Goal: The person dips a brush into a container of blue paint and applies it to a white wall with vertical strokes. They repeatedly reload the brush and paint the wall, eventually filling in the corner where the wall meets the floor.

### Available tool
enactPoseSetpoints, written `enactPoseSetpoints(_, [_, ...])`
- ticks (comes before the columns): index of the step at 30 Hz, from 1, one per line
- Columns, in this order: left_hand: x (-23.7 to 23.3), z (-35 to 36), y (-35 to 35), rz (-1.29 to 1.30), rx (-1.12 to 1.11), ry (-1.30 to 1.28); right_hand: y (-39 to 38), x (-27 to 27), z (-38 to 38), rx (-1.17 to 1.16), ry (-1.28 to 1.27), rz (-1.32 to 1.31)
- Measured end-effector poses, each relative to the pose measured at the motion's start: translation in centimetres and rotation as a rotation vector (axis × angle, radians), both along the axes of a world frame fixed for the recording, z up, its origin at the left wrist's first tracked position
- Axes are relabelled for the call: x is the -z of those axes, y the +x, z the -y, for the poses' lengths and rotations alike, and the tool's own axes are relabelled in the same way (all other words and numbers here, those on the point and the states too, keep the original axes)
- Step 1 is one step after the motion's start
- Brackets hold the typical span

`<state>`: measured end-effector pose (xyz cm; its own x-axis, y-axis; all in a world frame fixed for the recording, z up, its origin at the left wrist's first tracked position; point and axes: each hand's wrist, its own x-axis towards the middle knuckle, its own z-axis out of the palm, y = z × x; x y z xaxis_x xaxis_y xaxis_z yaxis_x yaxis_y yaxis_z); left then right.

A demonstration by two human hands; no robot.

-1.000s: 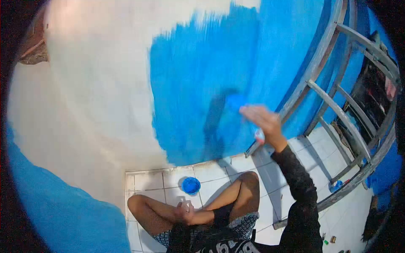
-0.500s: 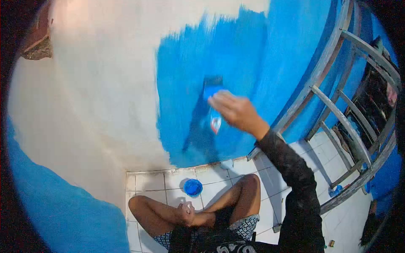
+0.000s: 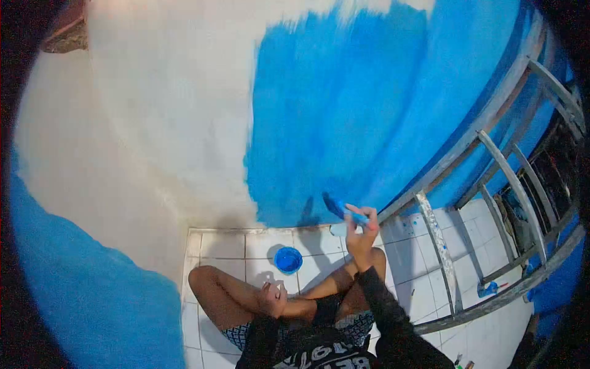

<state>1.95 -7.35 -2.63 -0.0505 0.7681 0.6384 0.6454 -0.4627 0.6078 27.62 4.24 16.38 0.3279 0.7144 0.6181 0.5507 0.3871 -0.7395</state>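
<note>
My right hand [image 3: 361, 237] is closed around the handle of a paintbrush [image 3: 337, 206]. The brush tilts up and left, its dark, blue-coated bristles close to the lower part of the blue-painted wall [image 3: 332, 117]. Resting on my crossed legs, my left hand [image 3: 273, 299] has its fingers loosely bent and apart, with nothing seen in them. A small round tub of blue paint [image 3: 287, 261] stands on the tiles just beyond my legs. Behind my right hand, a pale object [image 3: 345, 230] lies at the foot of the wall, partly covered.
A wooden ladder [image 3: 455, 169] leans along the right side. Unpainted pale wall [image 3: 160, 123] extends left of the blue patch, with more blue [image 3: 92, 277] low on the left. White tiles [image 3: 221, 243] cover the floor. A small blue item [image 3: 488, 288] lies by the ladder.
My right hand has come down and right with the paintbrush, from mid-wall to near the wall's foot. The whole view has shifted slightly. My left hand stays on my legs.
</note>
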Motion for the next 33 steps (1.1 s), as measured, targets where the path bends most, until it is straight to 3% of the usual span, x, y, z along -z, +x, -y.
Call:
enactPoseSetpoints(2, [0.7, -0.1, 0.0, -0.003, 0.008, 0.028, 0.2, 6.0, 0.3, 0.105, -0.041, -0.105])
enactPoseSetpoints(4, [1.1, -0.1, -0.1, -0.011, 0.021, 0.038, -0.2, 8.5, 1.3, 0.210, -0.078, -0.215])
enactPoseSetpoints(6, [1.0, -0.2, -0.3, -0.015, 0.033, 0.054, -0.9, 8.9, 2.6, 0.180, -0.229, -1.194])
enactPoseSetpoints(7, [0.8, -0.1, -0.2, -0.020, 0.043, 0.066, -0.7, 10.2, 3.3, 0.179, -0.241, -1.199])
enactPoseSetpoints(9, [0.8, -0.2, -0.1, -0.021, 0.056, 0.089, 0.4, 13.2, 3.9, -0.128, -0.234, -1.603])
enactPoseSetpoints(12, [1.3, -0.6, 0.0, -0.025, 0.061, 0.097, -1.4, 8.6, 4.6, -0.210, -0.365, -1.687])
enactPoseSetpoints(14, [1.6, -0.7, 0.1, -0.025, 0.063, 0.102, -1.0, 9.3, 3.4, -0.299, -0.315, -1.770])
enactPoseSetpoints(18, [1.8, -0.8, 0.0, -0.026, 0.080, 0.108, -2.9, -1.9, -0.2, -0.215, -0.083, -1.039])
enactPoseSetpoints(20, [2.1, -0.6, 0.3, -0.009, 0.083, 0.110, -2.3, -5.5, -2.2, -0.249, 0.135, -0.256])
enactPoseSetpoints(22, [2.7, -0.7, 0.7, 0.087, 0.072, 0.109, -2.4, -12.2, -4.3, -0.350, 0.531, 0.489])
enactPoseSetpoints(24, [2.5, -1.0, 1.1, 0.181, 0.070, 0.105, -2.9, -15.4, -6.5, -0.474, 0.449, 0.626])
enactPoseSetpoints(25, [1.8, -1.1, 0.4, 0.045, 0.088, 0.083, -3.1, -16.3, -7.4, -0.591, 0.363, 0.749])
enactPoseSetpoints(26, [1.3, -1.2, 0.0, -0.092, 0.107, 0.064, -3.1, -17.0, -8.3, -0.589, 0.361, 0.757])
enactPoseSetpoints(28, [0.4, -1.2, 0.2, 0.003, 0.133, 0.038, -2.5, -18.4, -10.0, -0.543, 0.334, 1.092])
enactPoseSetpoints(30, [0.7, -1.3, -0.6, 0.083, 0.162, 0.010, -2.1, -21.6, -11.4, -0.534, 0.436, 1.035])
enactPoseSetpoints(33, [3.0, -1.9, -0.9, -0.107, 0.149, 0.205, -2.5, -27.5, -11.3, -0.486, 0.596, 1.053])
